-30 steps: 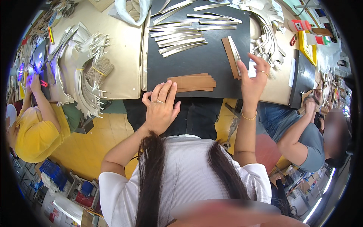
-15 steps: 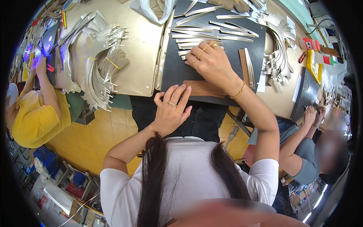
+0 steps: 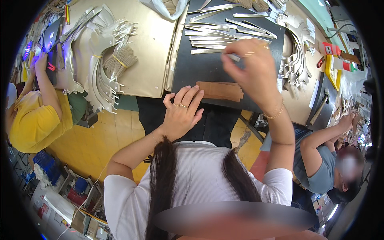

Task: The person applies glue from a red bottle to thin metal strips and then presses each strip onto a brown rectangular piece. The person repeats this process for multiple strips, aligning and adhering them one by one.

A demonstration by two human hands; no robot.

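My left hand (image 3: 181,114) rests at the near edge of the black work mat, its fingers stretched out and fingertips touching the left end of a fanned stack of brown strips (image 3: 219,92). To the right and above the mat, my right hand (image 3: 254,70) is raised and smeared by motion. Between its thumb and fingers shows the pale end of a silver strip (image 3: 234,58); the rest of that strip is hidden by the hand. Several more silver strips (image 3: 206,39) lie loosely across the far half of the mat.
Left of the mat lies a gold-coloured board (image 3: 152,64) with silver curved pieces (image 3: 102,72) and a banded brown bundle (image 3: 120,58). More silver pieces (image 3: 296,60) hang together at right. A person in yellow (image 3: 36,122) sits left, another in grey-blue (image 3: 320,160) right.
My right hand has lifted from the silver strips and moved right and toward me, with a silver strip pinched in it. My left hand stays by the brown stack.
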